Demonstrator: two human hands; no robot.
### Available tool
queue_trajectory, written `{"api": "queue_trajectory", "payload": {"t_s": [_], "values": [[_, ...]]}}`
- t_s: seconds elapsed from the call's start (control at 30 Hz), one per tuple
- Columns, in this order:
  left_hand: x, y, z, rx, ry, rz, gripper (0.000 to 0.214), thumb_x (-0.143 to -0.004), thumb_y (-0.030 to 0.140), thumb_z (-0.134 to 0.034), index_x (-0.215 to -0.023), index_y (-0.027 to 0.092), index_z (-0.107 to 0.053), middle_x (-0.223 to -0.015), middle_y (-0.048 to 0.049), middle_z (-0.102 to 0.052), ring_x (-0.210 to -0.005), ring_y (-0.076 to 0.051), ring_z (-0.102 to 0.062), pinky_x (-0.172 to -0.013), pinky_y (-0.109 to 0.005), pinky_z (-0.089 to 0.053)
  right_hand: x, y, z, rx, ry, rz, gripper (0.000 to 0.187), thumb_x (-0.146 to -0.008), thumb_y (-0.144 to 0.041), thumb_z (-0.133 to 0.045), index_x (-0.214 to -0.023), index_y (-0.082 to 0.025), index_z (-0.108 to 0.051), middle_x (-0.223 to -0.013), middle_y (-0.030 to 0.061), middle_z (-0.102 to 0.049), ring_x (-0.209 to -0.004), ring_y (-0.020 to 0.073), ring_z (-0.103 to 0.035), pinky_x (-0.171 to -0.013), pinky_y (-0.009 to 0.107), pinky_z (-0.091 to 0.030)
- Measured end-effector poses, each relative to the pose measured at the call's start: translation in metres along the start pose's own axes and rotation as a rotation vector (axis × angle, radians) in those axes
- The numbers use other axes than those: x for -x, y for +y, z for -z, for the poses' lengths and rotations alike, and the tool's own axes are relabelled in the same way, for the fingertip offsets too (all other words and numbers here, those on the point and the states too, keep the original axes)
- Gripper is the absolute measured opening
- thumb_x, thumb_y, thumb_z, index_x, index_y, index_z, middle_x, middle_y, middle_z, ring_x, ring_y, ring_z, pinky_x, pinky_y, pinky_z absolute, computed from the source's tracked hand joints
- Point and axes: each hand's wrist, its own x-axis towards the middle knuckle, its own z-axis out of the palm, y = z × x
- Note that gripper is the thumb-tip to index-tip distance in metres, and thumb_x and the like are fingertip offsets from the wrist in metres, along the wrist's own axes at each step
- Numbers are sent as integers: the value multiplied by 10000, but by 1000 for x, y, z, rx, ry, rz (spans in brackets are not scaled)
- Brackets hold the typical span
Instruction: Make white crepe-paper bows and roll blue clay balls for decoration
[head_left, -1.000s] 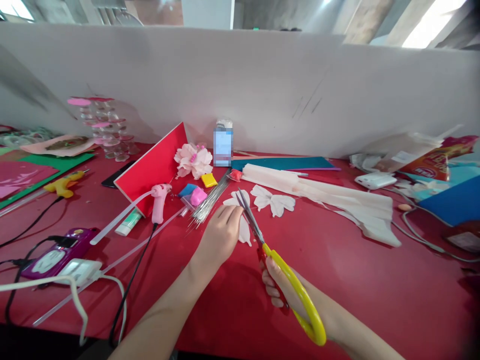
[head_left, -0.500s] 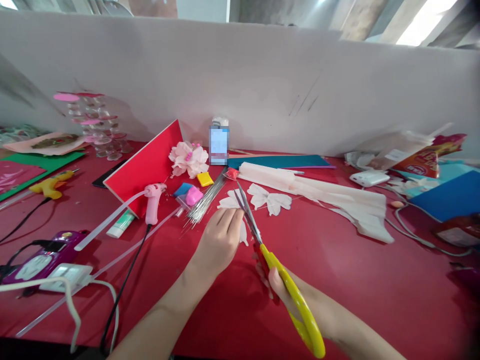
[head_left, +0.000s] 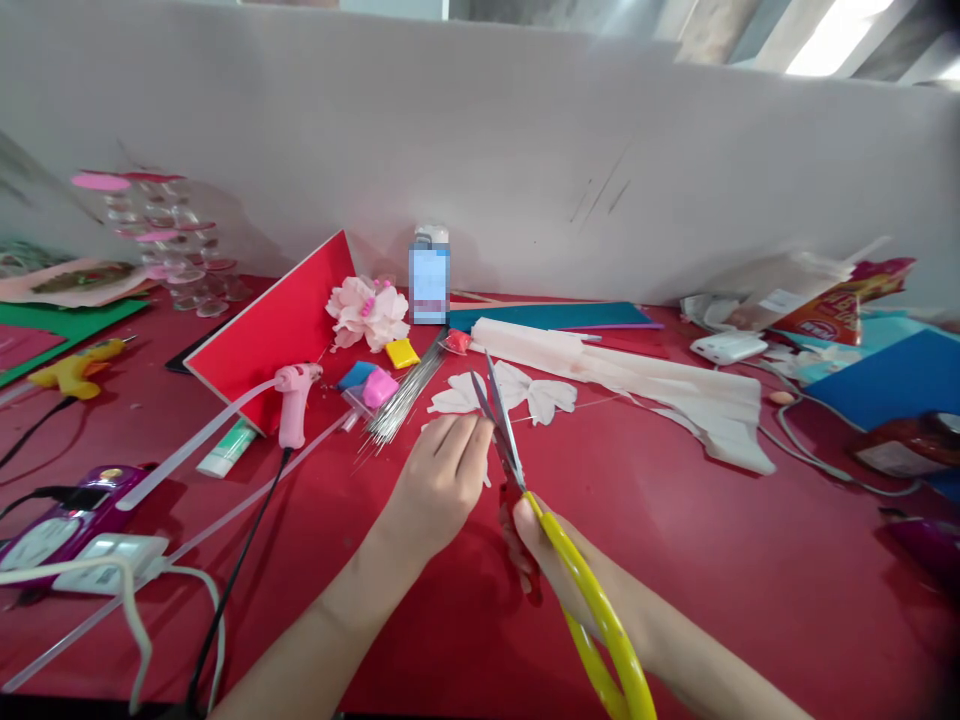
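Observation:
My right hand (head_left: 547, 545) grips large scissors (head_left: 589, 590) with yellow handles. Their blades are parted and point away from me, close beside the fingertips of my left hand (head_left: 450, 475). Those fingers are closed in a pinch on a white paper petal (head_left: 456, 393), most of which the hand covers; a small bit of white shows below the fingertips too. Just beyond the blades, more cut white petals (head_left: 551, 398) lie on the red table (head_left: 675, 580).
A strip of pale crepe paper (head_left: 660, 385) stretches behind the petals. Left of it lie thin wires (head_left: 405, 400), small clay packs (head_left: 379, 387) and a pink glue gun (head_left: 295, 400). A pink paper flower (head_left: 367, 312) stands near a propped phone (head_left: 429, 285). Cables (head_left: 817, 460) run at the right.
The scissor blades have spread wider apart, and their handles have parted. My left hand keeps its pinch. The whole view has shifted slightly.

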Motion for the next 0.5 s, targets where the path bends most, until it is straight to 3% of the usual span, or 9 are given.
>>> {"api": "queue_trajectory", "payload": {"t_s": [0.1, 0.23, 0.37, 0.5], "values": [[0, -2, -6, 35, -5, 3, 230, -838, -14, -419, -1014, 48, -553, -841, -125, -650, -808, -218, -607, -748, -341, -525, -9, 4, -1, -8, -42, -16, 485, -856, -642, -377, -647, -205, -375, -588, -39, -412, -524, 102, -417, -525, 250, -412], [0, -8, -20, 89, -30, 40, 246, -859, 15, -389, -1024, 77, -560, -863, -122, -656, -836, -214, -614, -780, -348, -521, -22, 0, 1, -20, -57, -77, 474, -851, -611, -414, -614, -201, -403, -501, -45, -426, -459, 101, -476, -467, 228, -421], [-1, -12, -34, 78, 15, 56, 223, -864, 17, -409, -967, 98, -589, -837, -98, -674, -803, -199, -629, -759, -326, -529, -36, -3, 5, -133, 102, -220, 403, -872, -521, -392, -606, -220, -354, -425, -84, -342, -318, 74, -361, -341, 210, -363], [2, -24, -42, 166, -4, 224, 169, -876, 71, -454, -900, 126, -612, -817, -83, -693, -770, -191, -648, -712, -317, -537, -35, 4, 37, -56, 163, -211, 414, -862, -550, -383, -612, -221, -379, -408, -82, -353, -303, 77, -356, -335, 211, -359]]}}
